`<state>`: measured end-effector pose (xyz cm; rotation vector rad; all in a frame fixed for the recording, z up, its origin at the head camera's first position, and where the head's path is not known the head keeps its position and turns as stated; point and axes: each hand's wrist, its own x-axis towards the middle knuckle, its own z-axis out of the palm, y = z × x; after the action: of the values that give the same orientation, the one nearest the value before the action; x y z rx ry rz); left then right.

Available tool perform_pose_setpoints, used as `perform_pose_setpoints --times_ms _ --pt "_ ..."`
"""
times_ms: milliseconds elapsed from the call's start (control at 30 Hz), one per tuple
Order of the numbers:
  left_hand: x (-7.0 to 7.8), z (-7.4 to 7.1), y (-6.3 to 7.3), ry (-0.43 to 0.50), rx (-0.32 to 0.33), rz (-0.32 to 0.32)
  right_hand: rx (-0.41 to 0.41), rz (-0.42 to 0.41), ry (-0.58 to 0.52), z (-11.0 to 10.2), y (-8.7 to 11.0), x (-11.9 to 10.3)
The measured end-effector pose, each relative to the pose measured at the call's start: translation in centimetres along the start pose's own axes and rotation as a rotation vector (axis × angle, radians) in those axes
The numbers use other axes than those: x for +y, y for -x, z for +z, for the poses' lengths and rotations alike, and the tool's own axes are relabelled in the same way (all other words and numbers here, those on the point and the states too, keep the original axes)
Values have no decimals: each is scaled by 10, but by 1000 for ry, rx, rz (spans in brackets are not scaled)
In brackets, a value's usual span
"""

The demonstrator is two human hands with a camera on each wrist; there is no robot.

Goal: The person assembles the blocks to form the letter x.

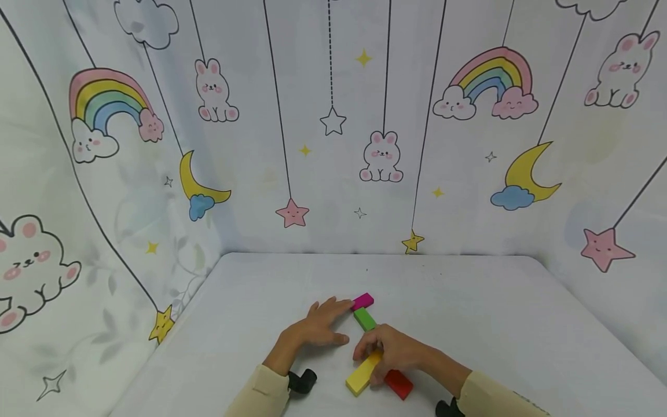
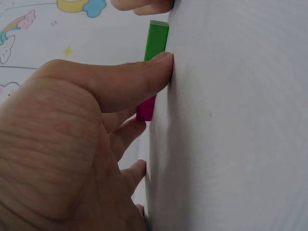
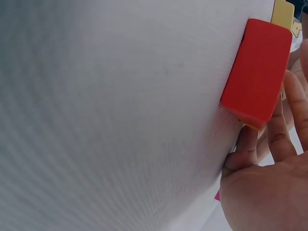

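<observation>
My left hand [image 1: 319,325] lies low over the table with fingers spread, a fingertip right at the magenta block [image 1: 363,301]. Just nearer than that block is a green block [image 1: 365,319]; its near end is hidden behind my right hand [image 1: 398,347]. In the left wrist view, the thumb crosses in front of the green block [image 2: 156,38]. With thumb and fingers on either side, my right hand grips a yellow block [image 1: 361,377] slanting toward the lower left. A red block [image 1: 399,384] sits under the right palm's near side, angled the other way, its far end close to the yellow one.
The white table [image 1: 281,284] stretches around the blocks, its back edge against a printed curtain [image 1: 333,191] with rabbits, stars and rainbows. More curtain hangs along both sides. Black wrist straps [image 1: 303,381] sit by the light sleeves [image 1: 263,391].
</observation>
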<state>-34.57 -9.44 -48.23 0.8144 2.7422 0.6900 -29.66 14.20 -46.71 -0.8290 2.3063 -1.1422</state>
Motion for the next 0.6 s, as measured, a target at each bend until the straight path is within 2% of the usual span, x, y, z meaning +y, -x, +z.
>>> perform_pose_setpoints --times_ms 233,500,600 --pt "1 0 0 9 4 12 90 -10 -16 -3 -1 -6" --pt "0 -1 1 -4 9 17 195 -31 95 -10 -6 0" --pt "0 -1 1 3 10 28 227 -45 171 -13 -8 4"
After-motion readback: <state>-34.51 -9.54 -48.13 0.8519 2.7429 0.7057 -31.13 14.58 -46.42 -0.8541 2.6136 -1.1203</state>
